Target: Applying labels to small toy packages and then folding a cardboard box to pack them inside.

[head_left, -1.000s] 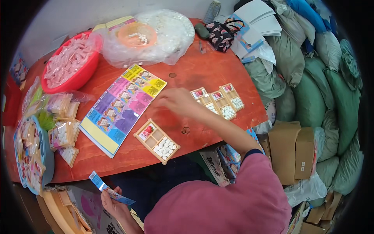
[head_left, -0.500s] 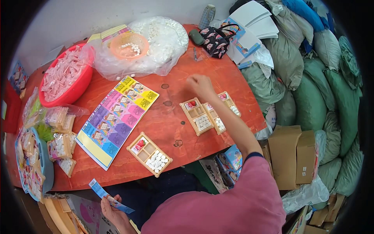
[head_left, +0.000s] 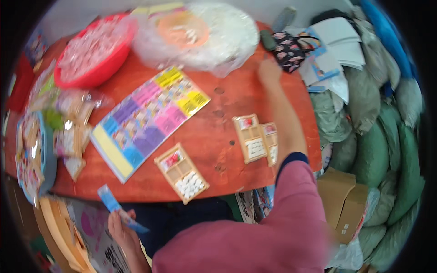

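My left hand [head_left: 119, 227], below the near table edge, grips a blue printed card strip [head_left: 109, 199] between its fingers. At the far right of the table, my right hand [head_left: 269, 70] reaches out beside a dark patterned handbag [head_left: 289, 52]. Motion blur hides its fingers and anything in them. A small wooden tray [head_left: 178, 172] with a red picture piece and white pieces lies near the front edge. Two similar trays sit farther right: one wooden tray [head_left: 249, 133] shows whole, while my right forearm partly covers the other.
A multicoloured printed sheet [head_left: 150, 119] lies mid-table. Behind it stand a red basin [head_left: 116, 63] of pink packets and a plastic bag of white pieces [head_left: 227, 38] with an orange basket [head_left: 200, 32]. A blue basket [head_left: 49, 154] of packed trays is left; sacks [head_left: 366, 136] and a cardboard box [head_left: 334, 191] are right.
My right hand has stretched farther over the table toward the handbag. The view has shifted, and my left hand still grips the blue strip.
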`<state>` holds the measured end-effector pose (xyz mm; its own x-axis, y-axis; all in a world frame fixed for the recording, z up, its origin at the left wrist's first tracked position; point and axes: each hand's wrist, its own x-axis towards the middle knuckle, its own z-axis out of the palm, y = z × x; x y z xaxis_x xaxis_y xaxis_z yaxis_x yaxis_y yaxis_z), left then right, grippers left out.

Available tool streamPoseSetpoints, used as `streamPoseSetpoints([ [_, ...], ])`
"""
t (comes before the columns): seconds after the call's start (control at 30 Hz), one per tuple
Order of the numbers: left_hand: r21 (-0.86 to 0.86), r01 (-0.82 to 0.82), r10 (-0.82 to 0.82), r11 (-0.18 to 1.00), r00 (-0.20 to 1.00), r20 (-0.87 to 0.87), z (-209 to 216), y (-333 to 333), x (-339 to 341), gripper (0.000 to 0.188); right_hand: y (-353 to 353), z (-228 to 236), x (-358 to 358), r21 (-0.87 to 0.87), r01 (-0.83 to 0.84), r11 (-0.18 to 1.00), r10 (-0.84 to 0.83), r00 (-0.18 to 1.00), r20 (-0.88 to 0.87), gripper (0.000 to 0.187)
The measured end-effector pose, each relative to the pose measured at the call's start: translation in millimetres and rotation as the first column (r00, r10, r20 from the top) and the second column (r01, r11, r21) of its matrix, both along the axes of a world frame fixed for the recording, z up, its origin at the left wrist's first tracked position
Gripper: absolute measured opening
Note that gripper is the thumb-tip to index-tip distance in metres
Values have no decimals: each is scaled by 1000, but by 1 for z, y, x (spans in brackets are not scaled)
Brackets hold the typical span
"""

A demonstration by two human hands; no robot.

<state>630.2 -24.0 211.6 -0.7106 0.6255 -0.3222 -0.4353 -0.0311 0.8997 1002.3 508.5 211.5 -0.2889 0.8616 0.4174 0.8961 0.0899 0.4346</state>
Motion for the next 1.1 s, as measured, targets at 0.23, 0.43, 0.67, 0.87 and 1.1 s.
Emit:
streamPoseSetpoints([
  [0.23, 94, 67, -62, 993, 997, -55, 15, 12, 3, 23, -137, 112, -8, 371, -560, 741, 597, 296, -746, 19],
  [0.43, 260, 143, -143, 955, 990, -20, 17, 20, 7, 24, -234, 139, -58, -257, -915, 312, -313, 156, -937, 29],
  [0.67, 248, 214, -227, 945, 974, 24, 21, 30, 36, 25, -251, 58, -164, -474, -874, -112, -207, 487, -849, 27],
  [0.87, 206, 305, -317, 930, 948, 25, 9, 47, 45, 23, -249, 21, -184, -367, -927, 72, 256, 373, -892, 23],
  [1.1, 192, 362, -379, 912, 923, 61, -2, 68, 53, 22, -270, 5, -185, -291, -924, 247, 343, 364, -866, 24],
])
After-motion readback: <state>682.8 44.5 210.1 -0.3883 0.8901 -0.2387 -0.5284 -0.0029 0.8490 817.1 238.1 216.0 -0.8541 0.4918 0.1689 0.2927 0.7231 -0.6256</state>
